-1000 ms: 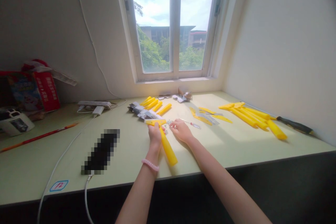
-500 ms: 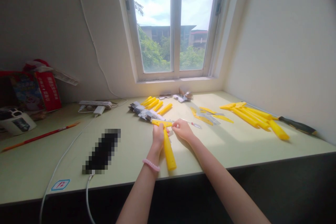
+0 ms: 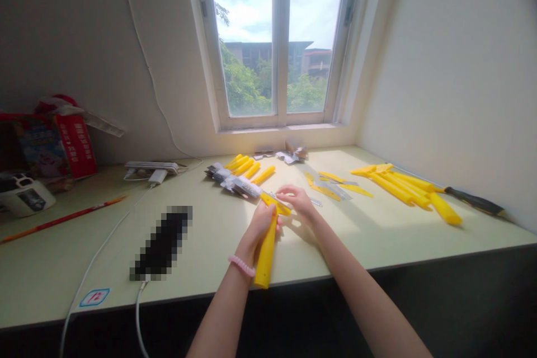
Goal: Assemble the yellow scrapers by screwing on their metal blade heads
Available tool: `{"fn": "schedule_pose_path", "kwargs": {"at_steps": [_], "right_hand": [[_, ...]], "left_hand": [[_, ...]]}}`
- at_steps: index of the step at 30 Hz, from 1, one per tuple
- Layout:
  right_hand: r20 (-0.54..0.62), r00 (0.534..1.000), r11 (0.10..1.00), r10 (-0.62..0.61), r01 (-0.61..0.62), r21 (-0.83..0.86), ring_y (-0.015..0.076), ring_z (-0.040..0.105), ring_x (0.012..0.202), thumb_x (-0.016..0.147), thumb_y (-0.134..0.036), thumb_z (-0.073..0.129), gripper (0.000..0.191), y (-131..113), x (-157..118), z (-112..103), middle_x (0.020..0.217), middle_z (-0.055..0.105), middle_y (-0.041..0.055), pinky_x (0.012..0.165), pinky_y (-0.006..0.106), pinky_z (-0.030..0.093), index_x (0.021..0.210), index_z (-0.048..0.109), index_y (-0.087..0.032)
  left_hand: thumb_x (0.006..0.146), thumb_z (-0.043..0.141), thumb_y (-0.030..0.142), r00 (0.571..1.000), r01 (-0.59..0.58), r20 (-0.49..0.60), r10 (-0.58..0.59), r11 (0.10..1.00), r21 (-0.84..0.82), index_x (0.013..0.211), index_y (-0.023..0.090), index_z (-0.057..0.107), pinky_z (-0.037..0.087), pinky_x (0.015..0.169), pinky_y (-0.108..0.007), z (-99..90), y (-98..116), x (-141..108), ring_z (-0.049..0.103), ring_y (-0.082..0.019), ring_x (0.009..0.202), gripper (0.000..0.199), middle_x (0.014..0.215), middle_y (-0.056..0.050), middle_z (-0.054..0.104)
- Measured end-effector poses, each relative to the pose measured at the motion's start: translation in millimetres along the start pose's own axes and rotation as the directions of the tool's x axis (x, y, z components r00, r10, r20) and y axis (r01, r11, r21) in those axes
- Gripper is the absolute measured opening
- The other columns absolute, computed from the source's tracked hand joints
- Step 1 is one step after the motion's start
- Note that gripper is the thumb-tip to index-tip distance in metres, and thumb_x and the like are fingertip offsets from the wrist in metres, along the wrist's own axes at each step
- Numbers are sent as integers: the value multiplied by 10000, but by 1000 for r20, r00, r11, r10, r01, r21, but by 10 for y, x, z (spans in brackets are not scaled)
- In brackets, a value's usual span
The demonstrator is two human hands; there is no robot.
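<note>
My left hand [image 3: 259, 224] is closed around the neck of a yellow scraper [image 3: 265, 260], just below its wide head. The scraper's handle points back toward the table's front edge, and its head is turned to the right. At the far side of that head is my right hand [image 3: 298, 201], its bent fingers on the thin edge there; the fingertips are partly hidden. A metal tool [image 3: 316, 202] lies partly covered behind my right hand. Beyond my left hand, several more yellow-handled scrapers [image 3: 250, 169] lie with their grey-wrapped heads together.
Loose yellow pieces with metal blades [image 3: 331, 185] lie right of centre. Several yellow handles [image 3: 403, 187] and a black-handled screwdriver [image 3: 474, 201] are by the right wall. At left are a blurred-out black phone [image 3: 161, 243] on a cable, a power strip [image 3: 151, 166] and a mug [image 3: 27, 196].
The scraper has turned in my left hand: its handle end swung left and its head tilted down to the right. My right hand has shifted slightly, its fingers less curled.
</note>
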State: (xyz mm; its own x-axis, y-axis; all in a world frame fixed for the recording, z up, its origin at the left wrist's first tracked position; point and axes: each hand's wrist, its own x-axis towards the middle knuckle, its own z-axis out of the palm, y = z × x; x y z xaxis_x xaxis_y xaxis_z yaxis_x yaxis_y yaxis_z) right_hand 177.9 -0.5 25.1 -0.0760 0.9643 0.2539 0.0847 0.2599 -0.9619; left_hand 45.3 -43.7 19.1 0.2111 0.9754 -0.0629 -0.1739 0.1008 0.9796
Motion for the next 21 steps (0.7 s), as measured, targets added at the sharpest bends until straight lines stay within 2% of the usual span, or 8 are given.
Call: {"fn": "schedule_pose_path", "kwargs": {"at_steps": [3,9,16,21], "right_hand": [[104,994,999,-42,38,35,199,619,862,636,-298,711,116,-40,-42,60,988,653,72,734,311,513,710,687,-212],[143,990,1000,0,-3,21,179,618,768,655,-312,693,131,-69,-65,96,840,660,52,679,293,503,722,675,-201],[196,974,988,116,-134,82,149,587,593,653,-291,678,157,-126,-113,88,692,631,12,534,260,465,762,606,-204],[200,973,985,112,-135,106,157,585,638,636,-268,697,171,-125,-104,82,705,612,7,547,261,473,741,577,-208]], "left_hand": [[832,487,356,997,-37,61,36,999,1,1109,182,476,377,396,-217,-16,-22,17,451,-103,384,328,551,25,513],[783,583,388,998,-26,55,27,999,-20,1080,178,508,351,408,-223,15,-11,-16,456,-104,392,372,555,13,522],[787,572,332,996,-18,90,19,1000,-14,1102,176,501,352,434,-225,46,15,-66,465,-101,415,358,560,17,522],[811,540,311,992,-15,124,14,1000,4,1140,164,470,343,445,-209,22,2,-48,459,-84,424,367,565,32,516]]}}
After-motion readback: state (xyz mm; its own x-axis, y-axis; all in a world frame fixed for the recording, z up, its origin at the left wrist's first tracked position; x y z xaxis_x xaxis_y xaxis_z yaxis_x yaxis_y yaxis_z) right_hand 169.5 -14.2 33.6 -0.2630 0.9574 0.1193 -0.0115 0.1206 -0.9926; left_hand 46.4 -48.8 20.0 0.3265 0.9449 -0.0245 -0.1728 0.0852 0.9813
